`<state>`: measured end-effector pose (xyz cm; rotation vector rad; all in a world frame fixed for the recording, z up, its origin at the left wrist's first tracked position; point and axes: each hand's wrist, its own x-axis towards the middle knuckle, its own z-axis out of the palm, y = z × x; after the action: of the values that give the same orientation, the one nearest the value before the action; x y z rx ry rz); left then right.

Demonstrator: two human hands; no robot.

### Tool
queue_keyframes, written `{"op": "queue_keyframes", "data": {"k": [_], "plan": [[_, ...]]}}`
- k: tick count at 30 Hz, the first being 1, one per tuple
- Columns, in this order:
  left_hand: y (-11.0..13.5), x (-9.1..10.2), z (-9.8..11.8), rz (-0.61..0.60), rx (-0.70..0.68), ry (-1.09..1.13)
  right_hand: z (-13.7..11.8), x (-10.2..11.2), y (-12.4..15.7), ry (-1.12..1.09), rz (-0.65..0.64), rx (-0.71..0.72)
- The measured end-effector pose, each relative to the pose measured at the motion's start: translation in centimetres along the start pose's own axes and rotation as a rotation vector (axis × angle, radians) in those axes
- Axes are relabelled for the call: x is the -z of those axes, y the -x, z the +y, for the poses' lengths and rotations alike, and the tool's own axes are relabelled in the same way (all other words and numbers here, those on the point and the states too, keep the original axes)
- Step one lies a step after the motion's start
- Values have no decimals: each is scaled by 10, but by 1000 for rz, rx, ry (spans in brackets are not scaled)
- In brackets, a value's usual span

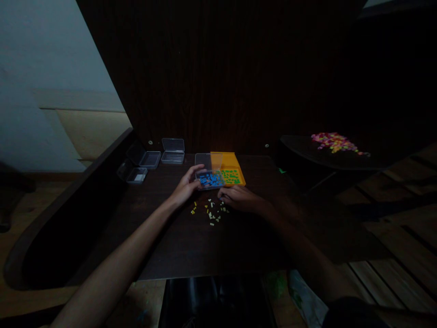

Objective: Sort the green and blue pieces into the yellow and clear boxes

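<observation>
My left hand [190,183] is closed on the left side of a clear plastic box [209,160] with its lid up. Many small blue toy bricks [211,179] lie in the box. Just right of the box's front edge, my right hand [235,197] has its fingers pinched together over the table; what they hold, if anything, is hidden. Loose cream bricks [214,216] and a few yellow bricks [193,208] are scattered on the table in front of both hands. Behind the right hand, a yellow tray [239,161] holds small green bricks [231,176], partly overlapped by the clear box.
Several open clear boxes [173,157] stand at the back left of the dark table [191,255]. A dark upright panel [211,82] rises along the back. On a separate curved surface at the right lies a pile of pink and yellow pieces [336,142].
</observation>
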<state>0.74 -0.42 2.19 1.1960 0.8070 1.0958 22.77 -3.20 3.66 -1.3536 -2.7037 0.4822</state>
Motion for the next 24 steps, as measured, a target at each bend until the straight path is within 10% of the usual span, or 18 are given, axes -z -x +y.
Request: {"op": "queue_keyframes", "data": {"k": [16,24], "plan": [[5,-6,5,-100,-53,-61,-9,37,-9,-204,225,49],[8,-5,5,-235,-99,-26,-18,57,-36,-149,3,185]]}}
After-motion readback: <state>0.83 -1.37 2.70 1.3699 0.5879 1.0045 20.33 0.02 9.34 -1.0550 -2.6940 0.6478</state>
